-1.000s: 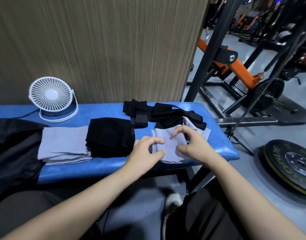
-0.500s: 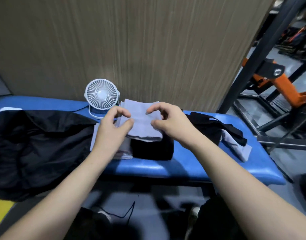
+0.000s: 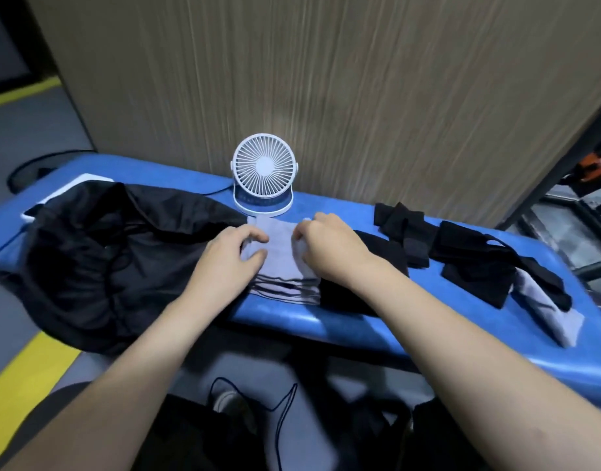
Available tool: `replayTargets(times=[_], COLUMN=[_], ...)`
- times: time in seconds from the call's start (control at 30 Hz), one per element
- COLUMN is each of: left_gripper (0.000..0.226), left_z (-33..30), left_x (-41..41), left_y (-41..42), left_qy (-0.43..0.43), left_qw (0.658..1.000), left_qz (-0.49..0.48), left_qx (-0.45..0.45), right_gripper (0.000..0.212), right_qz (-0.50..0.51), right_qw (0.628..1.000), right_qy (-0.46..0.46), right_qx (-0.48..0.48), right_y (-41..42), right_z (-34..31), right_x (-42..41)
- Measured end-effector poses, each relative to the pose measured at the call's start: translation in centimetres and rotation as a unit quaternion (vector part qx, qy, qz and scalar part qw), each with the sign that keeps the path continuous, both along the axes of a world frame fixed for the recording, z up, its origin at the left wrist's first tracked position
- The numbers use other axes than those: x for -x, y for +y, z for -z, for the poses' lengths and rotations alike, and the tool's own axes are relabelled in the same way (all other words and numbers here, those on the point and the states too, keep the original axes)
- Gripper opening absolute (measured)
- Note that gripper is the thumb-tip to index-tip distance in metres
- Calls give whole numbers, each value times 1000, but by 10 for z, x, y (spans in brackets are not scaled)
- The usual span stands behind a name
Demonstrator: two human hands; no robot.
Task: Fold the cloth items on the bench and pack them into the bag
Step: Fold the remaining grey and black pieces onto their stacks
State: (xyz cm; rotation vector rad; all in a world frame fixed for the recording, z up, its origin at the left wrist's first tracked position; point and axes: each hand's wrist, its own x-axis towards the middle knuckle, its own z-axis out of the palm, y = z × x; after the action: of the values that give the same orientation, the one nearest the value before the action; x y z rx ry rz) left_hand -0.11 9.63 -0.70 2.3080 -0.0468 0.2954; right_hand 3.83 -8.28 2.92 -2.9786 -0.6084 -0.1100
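grey cloth (image 3: 281, 236) lowered onto stack | both hands pinch it | fan (image 3: 263, 176) behind

Right hand (image 3: 329, 246) covers right edge of top grey cloth (image 3: 281, 232); fingertips tucked under, grip unclear. Left hand (image 3: 229, 256) hides cloth's left corner. Folded black cloth (image 3: 343, 297) mostly behind right forearm. Black bag (image 3: 98, 263): opening lost in dark folds, contents unreadable. Stray grey cloth (image 3: 547, 317) half buried under black straps (image 3: 489, 263). Bench (image 3: 326, 321) runs off right edge. Whole frame motion-blurred, wall grain smeared. Shoe (image 3: 226, 401) below bench blurred, dim.
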Motion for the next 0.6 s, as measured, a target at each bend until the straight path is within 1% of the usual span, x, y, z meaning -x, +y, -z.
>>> replayTargets(times=[0.1,0.17,0.2,0.27,0.33,0.4,0.43,0.6], left_gripper=[26,30,30,26,21,21,20,19], left_z=[2,0,-2,-1,4,7,8,1], left_x=[-1,0,1,-1,-2,-2,-2,-5], left_y=[0,-1,-1,1,2,3,3,-2], left_qy=[-29,-77,-100,-114,-88,-51,-46,-64], left_qw=[998,994,991,986,982,983,983,975], left_qz=[-8,-26,-33,-27,-7,0,-1,-24], left_qx=[-53,-71,-79,-115,-164,-178,-179,-211], right_gripper=[28,28,29,31,31,32,32,33], right_qz=[-1,-16,-27,-45,-56,-58,-57,-59], right_qw=[993,985,984,986,988,989,990,990], right_qy=[-86,-134,-138,-115,-85,-44,-28,-37], right_qx=[84,104,106,111,118,127,129,118], right_y=[0,0,0,0,0,2,2,2], right_z=[1,2,1,-1,0,3,5,2], right_x=[5,7,8,9,12,14,16,18])
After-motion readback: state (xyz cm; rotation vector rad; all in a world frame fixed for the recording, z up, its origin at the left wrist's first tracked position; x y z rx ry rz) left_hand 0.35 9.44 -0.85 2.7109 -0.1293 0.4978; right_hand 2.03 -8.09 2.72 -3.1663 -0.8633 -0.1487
